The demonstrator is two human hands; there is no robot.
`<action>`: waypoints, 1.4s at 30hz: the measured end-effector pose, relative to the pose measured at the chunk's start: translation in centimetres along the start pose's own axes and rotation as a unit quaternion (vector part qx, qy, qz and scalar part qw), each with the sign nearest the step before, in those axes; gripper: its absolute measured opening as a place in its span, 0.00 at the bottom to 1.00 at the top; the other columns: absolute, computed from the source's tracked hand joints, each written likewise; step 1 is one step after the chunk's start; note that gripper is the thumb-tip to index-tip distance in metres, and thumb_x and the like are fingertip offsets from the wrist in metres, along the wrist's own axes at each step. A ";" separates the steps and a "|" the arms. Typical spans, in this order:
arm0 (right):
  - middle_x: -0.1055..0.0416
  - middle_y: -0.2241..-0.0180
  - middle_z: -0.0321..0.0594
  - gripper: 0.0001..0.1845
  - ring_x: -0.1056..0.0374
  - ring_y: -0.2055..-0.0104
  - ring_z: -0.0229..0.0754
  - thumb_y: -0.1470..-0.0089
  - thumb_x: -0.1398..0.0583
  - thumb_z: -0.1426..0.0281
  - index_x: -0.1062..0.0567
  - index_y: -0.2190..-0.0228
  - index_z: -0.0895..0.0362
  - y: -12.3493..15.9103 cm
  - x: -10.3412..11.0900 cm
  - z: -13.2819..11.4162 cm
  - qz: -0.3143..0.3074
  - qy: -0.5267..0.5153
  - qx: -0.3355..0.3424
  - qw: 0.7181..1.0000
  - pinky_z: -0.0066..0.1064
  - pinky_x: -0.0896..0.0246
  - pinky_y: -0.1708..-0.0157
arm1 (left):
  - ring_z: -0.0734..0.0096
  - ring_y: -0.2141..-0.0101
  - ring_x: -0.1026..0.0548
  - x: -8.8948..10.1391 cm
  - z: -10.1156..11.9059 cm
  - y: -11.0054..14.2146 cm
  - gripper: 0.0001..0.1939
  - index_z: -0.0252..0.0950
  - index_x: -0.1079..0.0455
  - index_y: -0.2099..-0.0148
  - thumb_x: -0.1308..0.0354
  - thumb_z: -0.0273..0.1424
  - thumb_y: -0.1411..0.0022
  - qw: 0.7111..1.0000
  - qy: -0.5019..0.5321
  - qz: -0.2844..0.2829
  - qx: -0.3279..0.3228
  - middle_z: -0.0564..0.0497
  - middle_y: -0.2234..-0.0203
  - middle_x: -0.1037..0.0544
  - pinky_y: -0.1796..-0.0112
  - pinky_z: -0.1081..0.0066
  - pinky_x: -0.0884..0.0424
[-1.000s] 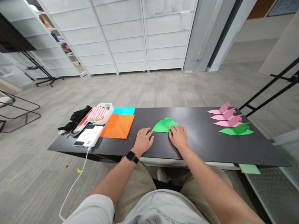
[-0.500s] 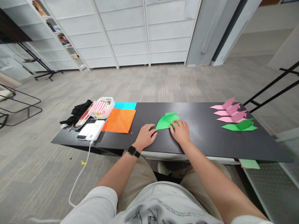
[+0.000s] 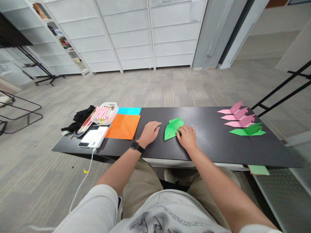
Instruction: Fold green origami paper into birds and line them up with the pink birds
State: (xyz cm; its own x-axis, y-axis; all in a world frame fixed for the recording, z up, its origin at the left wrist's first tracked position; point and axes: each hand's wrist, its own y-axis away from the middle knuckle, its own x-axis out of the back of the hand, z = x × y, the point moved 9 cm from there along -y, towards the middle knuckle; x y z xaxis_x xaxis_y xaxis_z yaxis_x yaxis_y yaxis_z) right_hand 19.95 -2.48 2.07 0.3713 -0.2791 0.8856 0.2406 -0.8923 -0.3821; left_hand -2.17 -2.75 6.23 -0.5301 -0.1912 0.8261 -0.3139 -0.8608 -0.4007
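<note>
A partly folded sheet of green paper [image 3: 172, 128] lies on the dark table in front of me, one flap standing up at its back. My right hand [image 3: 187, 136] grips its right edge with the fingers curled, and the fingertips hide that part of the sheet. To the left of the paper and apart from it, my left hand [image 3: 150, 132] hovers over the table with fingers stretched out and nothing in them; a dark watch [image 3: 137, 146] is on that wrist.
Pink folded paper birds [image 3: 240, 122] and a green one [image 3: 250, 130] stand in a row at the right. Orange paper [image 3: 123, 127] and blue paper [image 3: 129, 111] lie left, beside a white basket [image 3: 112, 116], a white power bank [image 3: 99, 137] with a cable, and black cloth [image 3: 84, 114].
My left hand has let go of the green paper's left corner and moved left and slightly back. The green paper has turned, its left corner now nearer to me. My right hand stays on it.
</note>
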 end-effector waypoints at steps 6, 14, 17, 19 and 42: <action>0.20 0.45 0.43 0.13 0.35 0.34 0.54 0.33 0.43 0.69 0.18 0.54 0.51 -0.1 -0.7 0.1 -0.007 -0.028 0.025 0.999 0.58 0.59 0.27 | 0.59 0.48 0.22 -2.8 -0.5 -2.5 0.11 0.39 0.23 0.48 0.45 0.28 0.27 1.000 0.011 0.013 0.017 0.46 0.50 0.17 0.42 0.57 0.28; 0.22 0.45 0.43 0.15 0.37 0.36 0.57 0.32 0.41 0.67 0.15 0.53 0.44 -1.5 -1.0 0.6 -0.038 -0.027 0.017 0.999 0.66 0.60 0.29 | 0.60 0.49 0.24 -3.4 -0.2 -1.8 0.07 0.40 0.20 0.56 0.40 0.32 0.28 1.000 0.017 0.013 0.001 0.46 0.52 0.19 0.42 0.56 0.29; 0.20 0.47 0.41 0.16 0.36 0.38 0.56 0.32 0.41 0.68 0.14 0.54 0.41 -2.7 -1.5 0.4 -0.062 -0.037 0.044 0.996 0.69 0.67 0.29 | 0.58 0.45 0.26 -3.1 -0.4 -1.8 0.07 0.41 0.18 0.56 0.39 0.33 0.28 0.999 -0.002 0.032 0.009 0.45 0.48 0.22 0.41 0.54 0.30; 0.20 0.47 0.40 0.16 0.34 0.40 0.54 0.32 0.42 0.68 0.14 0.53 0.42 -3.3 -1.8 0.6 -0.065 -0.042 0.045 0.996 0.67 0.65 0.28 | 0.58 0.46 0.26 -3.2 -0.4 -1.9 0.07 0.41 0.18 0.55 0.38 0.33 0.29 0.999 -0.007 0.034 0.013 0.45 0.49 0.21 0.42 0.55 0.30; 0.20 0.47 0.41 0.16 0.34 0.41 0.55 0.34 0.41 0.66 0.15 0.52 0.44 -3.3 -2.0 0.8 -0.031 -0.069 0.063 0.995 0.65 0.63 0.29 | 0.55 0.40 0.29 -4.0 1.9 -2.3 0.12 0.40 0.23 0.45 0.43 0.31 0.27 0.999 -0.049 0.008 -0.002 0.45 0.42 0.23 0.38 0.54 0.34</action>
State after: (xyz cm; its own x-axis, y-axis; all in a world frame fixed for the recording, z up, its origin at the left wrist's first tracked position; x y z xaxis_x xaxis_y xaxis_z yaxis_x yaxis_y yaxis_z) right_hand 19.11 1.25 1.36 0.4694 -0.1654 0.8673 0.3742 -0.8524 -0.3651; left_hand 2.16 -0.88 4.54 -0.4554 -0.2504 0.8543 -0.3100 -0.8550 -0.4159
